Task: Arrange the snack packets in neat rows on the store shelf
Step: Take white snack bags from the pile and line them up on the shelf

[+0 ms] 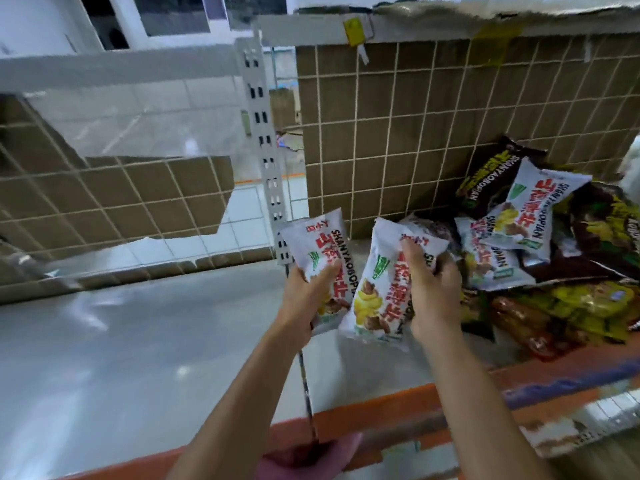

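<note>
The left hand (308, 299) grips 1 white snack packet (318, 247) above the grey shelf (138, 341). Just right of it, the right hand (433, 292) grips a 2nd white packet (377, 296). A jumbled pile of packets (519, 237) lies far right against the wire-grid back (398, 133).
</note>
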Motion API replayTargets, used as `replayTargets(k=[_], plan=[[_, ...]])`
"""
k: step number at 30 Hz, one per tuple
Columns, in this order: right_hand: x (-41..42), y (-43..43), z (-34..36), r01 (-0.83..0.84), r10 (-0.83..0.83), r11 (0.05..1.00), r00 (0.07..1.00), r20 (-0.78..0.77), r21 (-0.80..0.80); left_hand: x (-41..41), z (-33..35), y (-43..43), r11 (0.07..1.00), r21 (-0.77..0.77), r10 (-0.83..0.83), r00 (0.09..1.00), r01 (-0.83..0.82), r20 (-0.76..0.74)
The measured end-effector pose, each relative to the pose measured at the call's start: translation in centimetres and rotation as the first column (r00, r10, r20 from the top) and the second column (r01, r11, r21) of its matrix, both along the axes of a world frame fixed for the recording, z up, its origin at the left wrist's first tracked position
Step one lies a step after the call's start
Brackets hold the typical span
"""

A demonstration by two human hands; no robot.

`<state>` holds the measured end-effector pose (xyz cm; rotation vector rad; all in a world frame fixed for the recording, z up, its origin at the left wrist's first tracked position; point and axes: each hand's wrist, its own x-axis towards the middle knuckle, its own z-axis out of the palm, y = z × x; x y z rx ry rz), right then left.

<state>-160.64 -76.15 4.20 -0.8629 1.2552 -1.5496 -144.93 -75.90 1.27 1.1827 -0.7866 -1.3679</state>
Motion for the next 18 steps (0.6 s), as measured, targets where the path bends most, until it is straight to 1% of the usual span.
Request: replayTargets(k=[3,5,6,8,12,14,16,18], plan=[[4.4,1.8,0.0,-0.066,0.068,0.996,0.997,-0.024,0.066,4.4,0.5,3.1,0.996,-0.053,0.074,0.996,-0.071,0.058],[7.8,3.5,-0.2,-0.088,0.096,0.99,0.993,-0.071,0.109,8.0,0.6,5.4,0.99,-0.048,0.133,0.986,-0.129,0.098],[9.7,4.3,-0.2,-0.097,0.111,0.988,0.988,-0.108,0.124,9.7,0.7,6.6,0.989,-0.05,0.141,0.984,-0.136,0.112],[13.5,6.3,-0.3,-0.134,0.152,0.981,0.98,-0.125,0.14,13.3,0.9,9.2,0.988,-0.045,0.155,0.979,-0.151,0.131],[20.4,10.5,-1.1,-0.23,0.243,0.968,0.958,-0.152,0.098,19.8,0.9,14.7,0.968,-0.011,0.248,0.951,-0.251,0.184],[23.6,12.6,-1.4,-0.283,0.289,0.957,0.949,-0.124,0.067,22.9,0.4,17.4,0.939,-0.014,0.339,0.917,-0.344,0.209],[26.9,14.5,-1.8,-0.341,0.348,0.936,0.934,-0.085,0.082,25.8,0.2,20.1,0.893,-0.032,0.443,0.864,-0.449,0.237],[30.0,16.3,-2.0,-0.386,0.392,0.918,0.919,-0.048,0.095,28.5,0.2,22.6,0.861,-0.022,0.49,0.817,-0.508,0.303]])
